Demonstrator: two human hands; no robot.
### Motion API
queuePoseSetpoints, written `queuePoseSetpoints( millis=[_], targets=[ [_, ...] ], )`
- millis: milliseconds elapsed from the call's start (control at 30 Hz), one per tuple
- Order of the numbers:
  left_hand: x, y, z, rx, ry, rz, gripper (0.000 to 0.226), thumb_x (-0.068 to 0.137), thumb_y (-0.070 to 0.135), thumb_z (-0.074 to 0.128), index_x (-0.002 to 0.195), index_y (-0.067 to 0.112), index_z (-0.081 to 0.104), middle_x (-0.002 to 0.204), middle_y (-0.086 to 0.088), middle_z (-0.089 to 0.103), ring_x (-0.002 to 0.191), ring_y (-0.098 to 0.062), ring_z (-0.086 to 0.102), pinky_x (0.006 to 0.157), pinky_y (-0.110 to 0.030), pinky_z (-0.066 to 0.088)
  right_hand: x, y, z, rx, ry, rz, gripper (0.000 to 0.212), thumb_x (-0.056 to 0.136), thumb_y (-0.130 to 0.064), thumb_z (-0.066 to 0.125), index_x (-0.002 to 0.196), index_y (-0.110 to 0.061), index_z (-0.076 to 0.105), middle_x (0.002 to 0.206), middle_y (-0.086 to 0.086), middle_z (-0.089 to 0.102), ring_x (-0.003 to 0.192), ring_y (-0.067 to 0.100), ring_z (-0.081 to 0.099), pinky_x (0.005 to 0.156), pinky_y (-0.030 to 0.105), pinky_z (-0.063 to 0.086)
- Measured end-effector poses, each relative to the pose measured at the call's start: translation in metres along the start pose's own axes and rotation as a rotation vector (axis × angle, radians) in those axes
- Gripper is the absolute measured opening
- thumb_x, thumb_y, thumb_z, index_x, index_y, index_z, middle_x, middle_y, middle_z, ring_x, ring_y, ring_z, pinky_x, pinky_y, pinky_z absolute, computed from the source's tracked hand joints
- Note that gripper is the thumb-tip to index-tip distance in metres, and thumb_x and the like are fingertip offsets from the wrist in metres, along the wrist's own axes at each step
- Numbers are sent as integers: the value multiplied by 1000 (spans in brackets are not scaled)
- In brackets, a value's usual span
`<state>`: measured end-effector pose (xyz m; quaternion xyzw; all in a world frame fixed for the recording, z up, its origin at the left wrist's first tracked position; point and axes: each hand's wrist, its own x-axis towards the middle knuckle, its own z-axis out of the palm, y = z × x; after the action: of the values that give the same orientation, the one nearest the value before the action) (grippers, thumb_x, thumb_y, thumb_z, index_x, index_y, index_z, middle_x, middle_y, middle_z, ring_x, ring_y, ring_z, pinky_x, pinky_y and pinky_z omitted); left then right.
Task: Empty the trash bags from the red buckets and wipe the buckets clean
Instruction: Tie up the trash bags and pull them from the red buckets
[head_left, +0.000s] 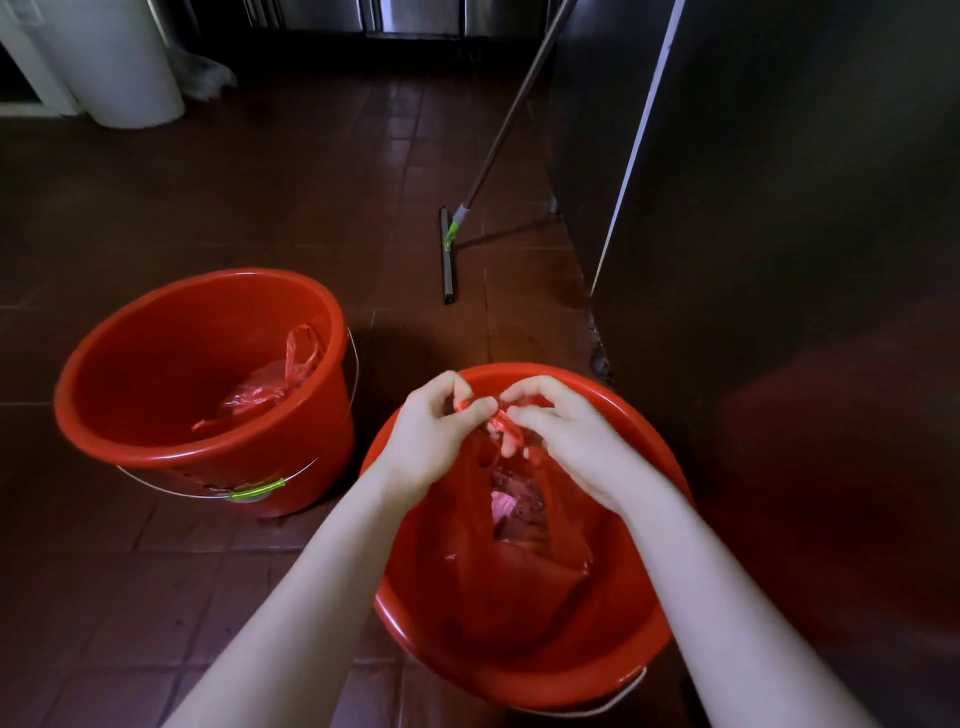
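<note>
- The left hand (434, 434) and the right hand (563, 434) meet over the near red bucket (644, 613), fingertips almost touching.
- Each hand's grip is pinched shut on a handle of the red trash bag (519, 582).
- The bag hangs straight below the grip, inside the near bucket, its mouth gaping on crumpled pink waste.
- A second red bucket (156, 374) stands on the tiled floor (130, 208), left of the grip and apart from the near bucket.
- A knotted red bag (265, 387) lies at its bottom.
- Beyond the grip, a squeegee (449, 254) rests on the floor beside a steel cabinet (779, 208).
</note>
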<state>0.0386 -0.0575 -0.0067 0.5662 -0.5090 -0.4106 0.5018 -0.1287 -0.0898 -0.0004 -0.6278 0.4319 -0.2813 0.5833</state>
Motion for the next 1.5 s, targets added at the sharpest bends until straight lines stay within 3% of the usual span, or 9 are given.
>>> queuePoseSetpoints(
  millis=[100, 300, 567, 767, 900, 1000, 1067, 1233, 1500],
  targets=[
    [2, 1, 3, -213, 87, -164, 33, 88, 11, 69, 65, 14, 45, 64, -4, 63, 58, -13, 62, 54, -23, 49, -5, 1, 1, -110, -88, -58, 36, 73, -18, 77, 99, -34, 58, 82, -8, 69, 80, 5, 64, 74, 22, 52],
    [0, 1, -1, -328, 47, -294, 31, 88, 28, 69, 65, 13, 55, 64, -7, 65, 55, -17, 62, 56, -28, 52, 1, 3, 2, -285, 324, -216, 12, 84, -23, 73, 78, -30, 66, 84, -9, 72, 87, 8, 67, 89, 31, 52],
    [9, -9, -53, -251, 345, -393, 27, 87, 18, 71, 68, 10, 54, 58, -3, 64, 58, -13, 64, 53, -19, 54, -27, 28, -54, -246, 219, 8, 6, 85, -13, 71, 79, -12, 72, 88, 1, 75, 88, 16, 70, 96, 40, 52],
    [8, 2, -32, -630, 23, -329, 34, 90, 17, 65, 61, 20, 46, 60, 0, 48, 53, -9, 50, 50, -20, 42, -15, 16, -42, 551, 129, -2, 20, 91, -19, 60, 96, -1, 69, 106, 18, 70, 109, 27, 65, 89, 35, 55],
    [3, 4, -14, -10, -112, -126, 25, 87, 23, 71, 74, 20, 50, 63, 5, 47, 49, -10, 41, 47, -25, 35, -4, 4, -14, 703, -26, 11, 20, 93, -27, 60, 77, -16, 63, 74, 8, 55, 67, 20, 56, 68, 32, 52],
    [-11, -10, -16, 959, -241, 243, 25, 89, 45, 62, 107, 29, 61, 97, 5, 62, 83, -16, 62, 74, -29, 47, 3, 5, -5, 319, 64, -8, 29, 93, -35, 59, 67, -22, 58, 65, 0, 53, 51, 8, 40, 50, 24, 36],
    [-18, -18, -24, 1295, -343, 391, 35, 96, 53, 43, 116, 31, 61, 114, 5, 56, 95, -20, 63, 79, -31, 49, 6, 5, -4, -73, 152, -80, 29, 92, -39, 58, 66, -25, 58, 60, -6, 60, 48, 3, 47, 52, 24, 38],
    [-9, -17, -41, 1404, -371, 805, 30, 95, 40, 53, 75, 20, 63, 67, 1, 64, 66, -23, 65, 65, -30, 49, -4, 14, -5, -797, 12, -184, 15, 90, -37, 62, 78, -33, 54, 84, -13, 57, 76, 3, 58, 68, 27, 50],
    [3, -21, -75, 1466, -217, 880, 37, 95, 37, 40, 71, 20, 62, 65, 3, 63, 63, -21, 59, 61, -33, 42, -19, 48, -8, -893, 55, -230, 34, 85, -36, 69, 85, -38, 35, 101, -17, 35, 79, 3, 52, 67, 20, 45]
  ],
)
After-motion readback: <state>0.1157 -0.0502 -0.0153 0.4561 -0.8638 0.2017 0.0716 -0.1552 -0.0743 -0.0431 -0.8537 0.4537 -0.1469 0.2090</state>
